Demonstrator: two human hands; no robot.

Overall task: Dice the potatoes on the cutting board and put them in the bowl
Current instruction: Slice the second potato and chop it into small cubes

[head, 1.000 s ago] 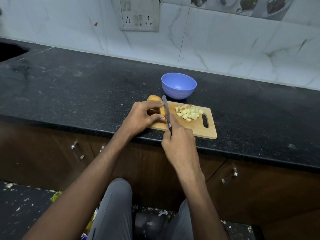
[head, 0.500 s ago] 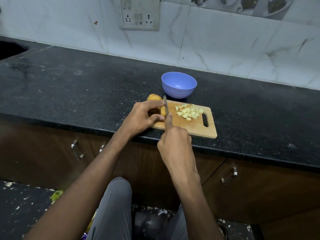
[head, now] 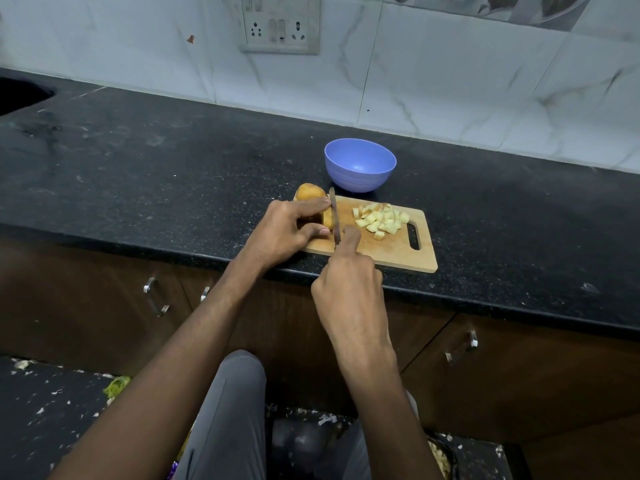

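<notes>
Since a second ago the knife (head: pixel 334 216) has drawn back toward the person and its blade now sits lower against the cut end of the potato; the right hand has pulled nearer the counter edge, while the left hand has kept its place.

The right hand (head: pixel 348 282) is closed round the knife's handle, which the hand hides, with the forefinger stretched forward along the spine of the blade. The left hand (head: pixel 287 230) is curled over the potato (head: pixel 311 194), fingers across its top and thumb at the near side, pinning it to the board. The blade stands on edge just beside the left fingertips, touching the pale cut face.

Count: two hands, one knife, one partly cut potato, one heap of diced pieces (head: pixel 379 220), one cutting board (head: pixel 398 252), one bowl (head: pixel 360 166).

The potato is brown-skinned and rounded at its far end, which overhangs the board's far left corner; its cut face is pale yellow. The diced pieces are pale yellow, roughly cubic, heaped on the right half of the board near its handle slot; their number cannot be told exactly.

The wooden board lies at the front edge of the black counter (head: pixel 173 174). The blue bowl stands just behind the board, with nothing visible inside it.
</notes>
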